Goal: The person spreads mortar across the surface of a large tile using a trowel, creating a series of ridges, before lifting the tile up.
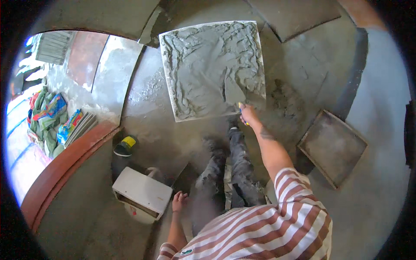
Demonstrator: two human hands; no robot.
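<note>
My right hand (247, 114) is closed round the yellow and blue handle of a trowel (234, 92). Its grey blade lies on wet mortar (201, 65) near the close edge of a square tile (168, 80). The mortar covers most of the tile in uneven ridges, leaving a pale rim. Down by my left leg, my left hand (179, 202) hangs beside a white box-like object (145, 189). Its fingers are loosely bent, and nothing shows between them. A dark flat piece (185, 177) lies just beyond that hand.
A square brown tile or tray (333, 148) lies at the right. A dark container with a yellow patch (125, 146) stands left, near a raised reddish edge (69, 173). Past it are cloths and bags (47, 117) and stacked tiles (82, 128). Mortar smears (288, 99) mark the floor.
</note>
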